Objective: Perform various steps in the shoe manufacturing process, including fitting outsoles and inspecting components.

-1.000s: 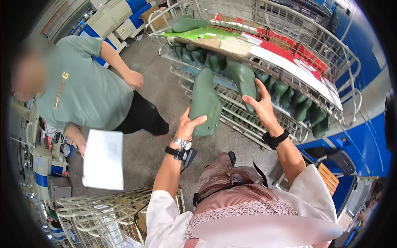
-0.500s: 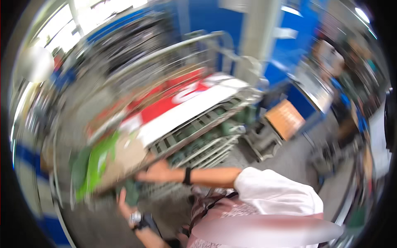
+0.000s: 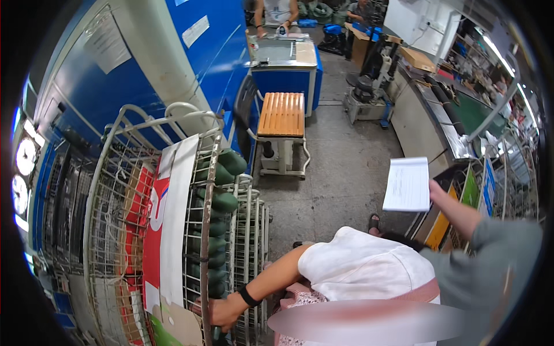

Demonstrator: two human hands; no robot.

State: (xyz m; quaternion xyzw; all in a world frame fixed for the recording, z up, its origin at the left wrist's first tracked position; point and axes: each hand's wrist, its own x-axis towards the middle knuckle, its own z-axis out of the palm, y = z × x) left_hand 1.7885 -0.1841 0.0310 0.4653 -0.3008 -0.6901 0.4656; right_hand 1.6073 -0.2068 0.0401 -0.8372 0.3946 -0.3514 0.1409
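My right hand [image 3: 227,311], with a black band at its wrist, reaches left from a white sleeve. Its fingers are closed round the rusty edge rail of a metal wire cart [image 3: 206,248], near the cart's close end. Rows of dark green shoe lasts [image 3: 217,230] show between the wires, heel or toe outward; which end I cannot tell. Cut cardboard sheeting, a white strip [image 3: 176,219] beside red board [image 3: 151,254], lines the cart's top. At the near end lies a brown and green piece of cardboard [image 3: 179,326]. My left hand is out of the picture.
At right, a person's grey-sleeved arm [image 3: 461,210] holds out a notebook [image 3: 406,184]. An orange slatted stool [image 3: 281,115] stands ahead, before a blue workbench [image 3: 285,66] with a person behind it. More wire carts and a long bench [image 3: 424,109] line the right side.
My view has swung right, and the cart now runs lengthwise at left. My left hand, wearing a watch, has left the picture. The grey-sleeved arm and notebook have come into view.
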